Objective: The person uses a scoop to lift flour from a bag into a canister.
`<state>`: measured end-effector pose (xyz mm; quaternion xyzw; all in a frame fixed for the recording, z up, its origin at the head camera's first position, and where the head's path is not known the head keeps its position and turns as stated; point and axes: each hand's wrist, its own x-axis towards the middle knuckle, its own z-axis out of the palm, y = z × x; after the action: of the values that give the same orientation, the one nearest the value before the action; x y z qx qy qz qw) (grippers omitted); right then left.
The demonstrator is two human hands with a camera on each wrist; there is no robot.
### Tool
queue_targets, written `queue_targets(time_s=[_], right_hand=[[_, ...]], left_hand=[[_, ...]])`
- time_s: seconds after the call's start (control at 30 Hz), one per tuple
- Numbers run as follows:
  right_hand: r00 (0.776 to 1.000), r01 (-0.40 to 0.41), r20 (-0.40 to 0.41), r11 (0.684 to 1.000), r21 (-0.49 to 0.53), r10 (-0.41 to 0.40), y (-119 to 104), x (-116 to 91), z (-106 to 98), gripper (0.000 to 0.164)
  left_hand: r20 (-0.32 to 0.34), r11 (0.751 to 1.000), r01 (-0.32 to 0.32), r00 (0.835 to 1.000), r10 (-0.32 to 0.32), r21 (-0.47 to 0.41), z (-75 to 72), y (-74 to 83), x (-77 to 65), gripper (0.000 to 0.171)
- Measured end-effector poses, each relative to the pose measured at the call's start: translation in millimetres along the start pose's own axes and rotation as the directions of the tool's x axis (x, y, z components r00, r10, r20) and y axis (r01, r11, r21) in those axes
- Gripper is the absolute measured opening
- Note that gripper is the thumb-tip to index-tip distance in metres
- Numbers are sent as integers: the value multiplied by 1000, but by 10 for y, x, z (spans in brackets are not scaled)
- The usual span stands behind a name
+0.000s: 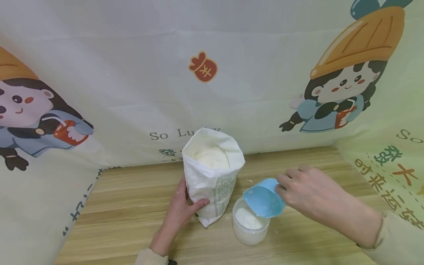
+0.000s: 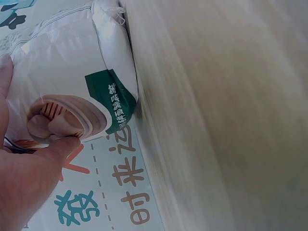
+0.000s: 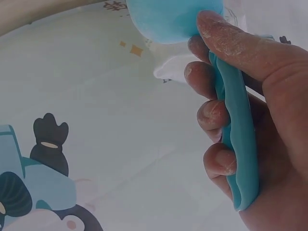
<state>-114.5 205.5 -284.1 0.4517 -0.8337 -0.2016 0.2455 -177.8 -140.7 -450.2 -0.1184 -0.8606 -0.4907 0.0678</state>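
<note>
An open white flour sack (image 1: 212, 173) stands upright on the wooden table (image 1: 132, 206), with white powder showing at its mouth. My left hand (image 1: 180, 209) grips its lower left side; the thumb (image 2: 53, 151) presses the printed sack (image 2: 72, 82). My right hand (image 1: 308, 191) holds a blue scoop (image 1: 264, 198) by its handle (image 3: 238, 130), fingers curled round it. The scoop is tipped over a small round translucent container (image 1: 250, 222) that has white powder in it, just right of the sack.
A pale cloth backdrop (image 1: 132, 92) with cartoon figures and lettering hangs behind and wraps round both sides of the table. A little powder lies spilled on the wood by the sack. Bare wood stretches along the front and to the left.
</note>
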Motion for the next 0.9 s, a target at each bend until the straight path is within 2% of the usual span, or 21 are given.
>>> queue_targets(time_s=[0.23,0.47,0.6,0.8,0.9], right_hand=[[995,12,-102,996,89,-2,18,-121,97,31],[987,-24,-151,979,204,56,42,-266,230,41],[979,-55,-174,965,258,103,53,-333,308,36],[970,-110,-168,936,334,174,81,-450,384,23],[965,-162,-134,917,364,224,102,-518,392,32]], left_hand=[[4,1000,4,1000,-4,-4,4,13,-2,109],[-4,1000,6,1000,-6,0,-3,19,-3,109],[-6,1000,15,1000,-15,8,-10,19,-9,110],[0,1000,27,1000,-27,5,-6,23,-6,111],[1,1000,12,1000,-12,3,-5,22,3,111]])
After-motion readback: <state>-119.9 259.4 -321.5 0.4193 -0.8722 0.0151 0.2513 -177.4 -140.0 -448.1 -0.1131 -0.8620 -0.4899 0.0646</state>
